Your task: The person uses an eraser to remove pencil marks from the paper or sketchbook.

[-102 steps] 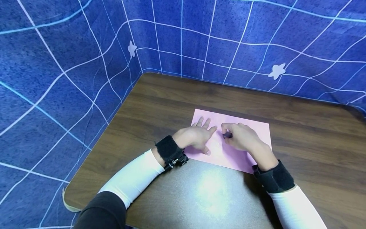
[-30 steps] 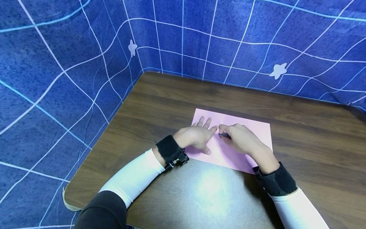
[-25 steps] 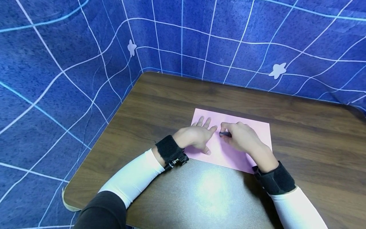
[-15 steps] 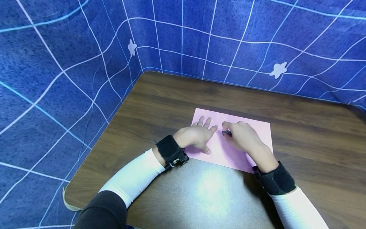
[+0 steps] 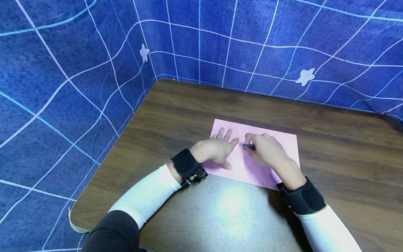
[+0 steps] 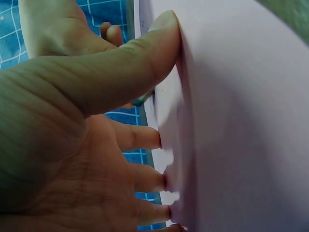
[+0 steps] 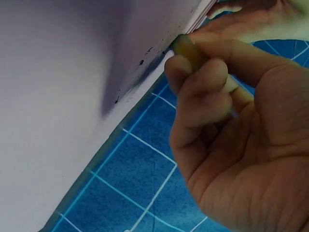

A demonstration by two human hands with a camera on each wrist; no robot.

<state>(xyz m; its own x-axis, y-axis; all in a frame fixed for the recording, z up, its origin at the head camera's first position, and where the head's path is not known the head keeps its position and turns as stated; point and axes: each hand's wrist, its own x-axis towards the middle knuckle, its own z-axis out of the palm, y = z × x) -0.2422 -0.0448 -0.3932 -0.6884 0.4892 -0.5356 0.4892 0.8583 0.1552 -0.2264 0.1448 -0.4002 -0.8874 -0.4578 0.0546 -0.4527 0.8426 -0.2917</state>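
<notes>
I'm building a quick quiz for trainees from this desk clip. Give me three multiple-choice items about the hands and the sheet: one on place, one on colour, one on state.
1. Where does the left hand rest?
A. on the left part of the pink paper
B. on the blue grid cloth
C. on bare table away from the sheet

2. What colour is the paper?
A. yellow
B. pink
C. green

3. How is the right hand holding its small dark crayon?
A. flat and open beside it
B. fingers curled, pinching it against the paper
C. raised in the air with nothing in it

Answers:
1 A: the head view shows its spread fingers lying flat on the sheet's left side.
2 B: the sheet reads pink against the dark wood.
3 B: the right wrist view shows fingers and thumb closed round the stub, its tip at the sheet.
</notes>
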